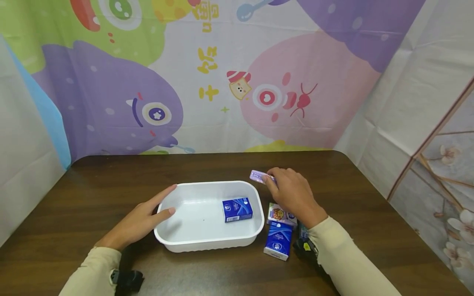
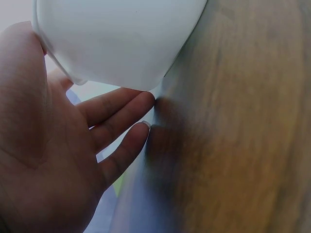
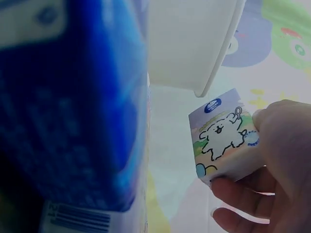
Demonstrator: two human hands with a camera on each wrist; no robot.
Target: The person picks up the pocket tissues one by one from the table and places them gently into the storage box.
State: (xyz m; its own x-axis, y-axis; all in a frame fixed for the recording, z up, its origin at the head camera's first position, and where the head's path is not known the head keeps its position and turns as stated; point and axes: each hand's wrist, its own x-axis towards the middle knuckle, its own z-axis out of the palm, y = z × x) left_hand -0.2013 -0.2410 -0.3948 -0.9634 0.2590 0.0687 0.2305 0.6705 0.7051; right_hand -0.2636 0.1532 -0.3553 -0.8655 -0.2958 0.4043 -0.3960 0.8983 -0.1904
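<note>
Right hand [image 1: 294, 191] pinches lilac pack [image 1: 258, 176] by one end, near far-right corner of white tray [image 1: 211, 246]; left hand [image 1: 142, 218] grips rim, thumb inside. Swung low, pack might clip rim; one-ended pinch could slip.

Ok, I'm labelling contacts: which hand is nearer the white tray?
Left. The left hand holds the white tray at its left end; the right hand is apart, beyond its right end.

Hands: 2, left hand [image 1: 138, 221], right hand [image 1: 294, 192] | white tub [image 1: 196, 220]: 1 | blue packs easy to see: 2, one pack [image 1: 237, 210] in, one pack [image 1: 279, 236] out | picture packs easy to see: 2 [image 1: 258, 176] [image 1: 277, 212] | brown table [image 1: 196, 275]: 1
</note>
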